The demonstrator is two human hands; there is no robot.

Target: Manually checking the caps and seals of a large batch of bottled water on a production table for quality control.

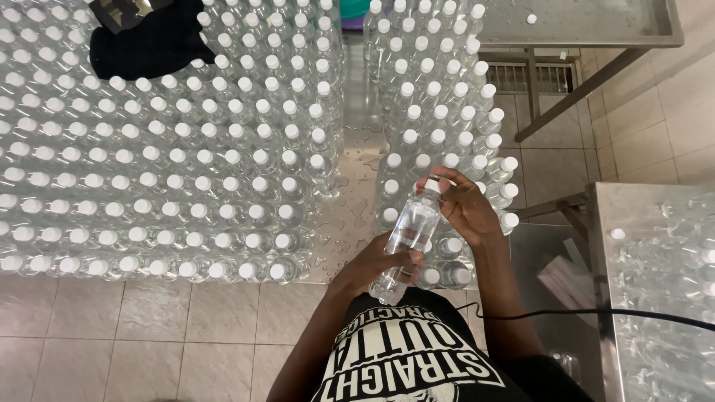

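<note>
I hold a clear plastic bottle [409, 237] tilted in front of me, its white cap pointing away. My left hand [381, 260] grips the bottle's lower body. My right hand [463, 202] is wrapped over the white cap at the top end. Below the bottle stands a block of several capped clear bottles [439, 112] on the wet table.
A large block of white-capped bottles [164, 164] fills the table on the left, with a black cloth [149, 41] lying on top. A wet gap [350, 201] runs between the blocks. A steel table [596, 26] stands at upper right, another steel surface [655, 275] at right. A black cable [596, 313] crosses low.
</note>
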